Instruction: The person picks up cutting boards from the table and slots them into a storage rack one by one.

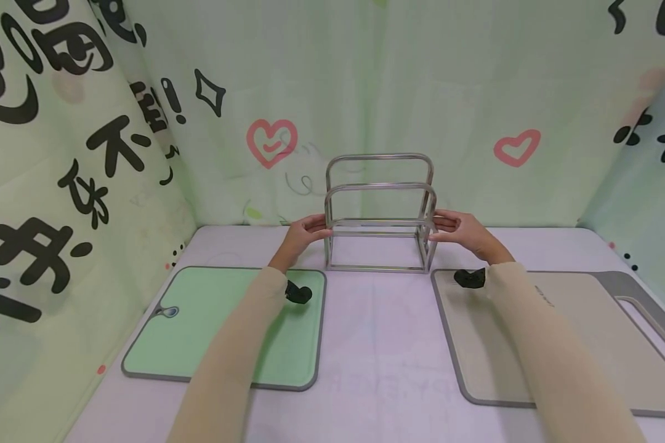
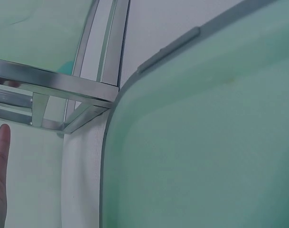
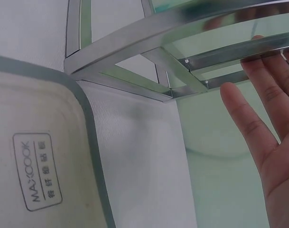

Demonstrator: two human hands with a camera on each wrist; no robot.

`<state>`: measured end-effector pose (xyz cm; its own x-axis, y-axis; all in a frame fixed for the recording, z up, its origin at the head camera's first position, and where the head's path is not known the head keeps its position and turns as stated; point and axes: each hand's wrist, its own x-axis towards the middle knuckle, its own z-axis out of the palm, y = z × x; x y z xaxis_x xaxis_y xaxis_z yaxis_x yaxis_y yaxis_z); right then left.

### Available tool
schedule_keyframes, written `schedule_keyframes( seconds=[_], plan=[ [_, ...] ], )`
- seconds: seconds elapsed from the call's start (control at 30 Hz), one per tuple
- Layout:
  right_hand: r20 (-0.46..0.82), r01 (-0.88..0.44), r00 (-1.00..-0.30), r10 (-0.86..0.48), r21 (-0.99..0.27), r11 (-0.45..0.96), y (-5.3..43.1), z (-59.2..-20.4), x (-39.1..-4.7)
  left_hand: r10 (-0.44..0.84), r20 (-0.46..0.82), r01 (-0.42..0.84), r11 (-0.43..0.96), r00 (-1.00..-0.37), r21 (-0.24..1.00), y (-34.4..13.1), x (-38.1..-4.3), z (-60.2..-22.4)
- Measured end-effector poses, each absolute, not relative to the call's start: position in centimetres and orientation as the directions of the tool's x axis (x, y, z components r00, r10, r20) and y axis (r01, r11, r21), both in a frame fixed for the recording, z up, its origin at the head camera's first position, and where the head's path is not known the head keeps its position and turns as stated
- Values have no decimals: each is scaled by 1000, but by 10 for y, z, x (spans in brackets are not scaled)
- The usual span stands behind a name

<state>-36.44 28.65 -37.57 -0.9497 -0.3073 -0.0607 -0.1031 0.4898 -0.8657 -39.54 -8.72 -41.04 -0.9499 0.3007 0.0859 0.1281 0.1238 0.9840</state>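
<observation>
A shiny metal rack [image 1: 385,269] with several upright hoops stands at the back middle of the table, between both hands. At its left side, my left hand [image 1: 306,232] touches the frame with extended fingers. My right hand [image 1: 464,231] is at the opposite side, its fingertips right at the bars. The right wrist view shows straight fingers [image 3: 270,88] against a bar of the rack [image 3: 135,40], with the thumb held apart. Only a thumb [image 2: 1,152] and a sliver of hand appear beside the rack [image 2: 49,81] in the left wrist view.
A green cutting board [image 1: 199,320] with a grey rim lies flat at left, under the left forearm. A beige cutting board [image 1: 487,363] with a grey handle end lies at right, under the right forearm. Printed light-green curtains [image 1: 449,92] enclose the pale table [image 1: 374,369].
</observation>
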Motion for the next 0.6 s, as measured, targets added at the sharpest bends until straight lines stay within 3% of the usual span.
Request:
schedule_keyframes(
  seconds=[0.6],
  plan=[
    [-66, -98, -949, -310, -869, 485, 288, -379, -367, 290, 96, 141, 139, -952, 980, -85, -393, -411]
  ],
)
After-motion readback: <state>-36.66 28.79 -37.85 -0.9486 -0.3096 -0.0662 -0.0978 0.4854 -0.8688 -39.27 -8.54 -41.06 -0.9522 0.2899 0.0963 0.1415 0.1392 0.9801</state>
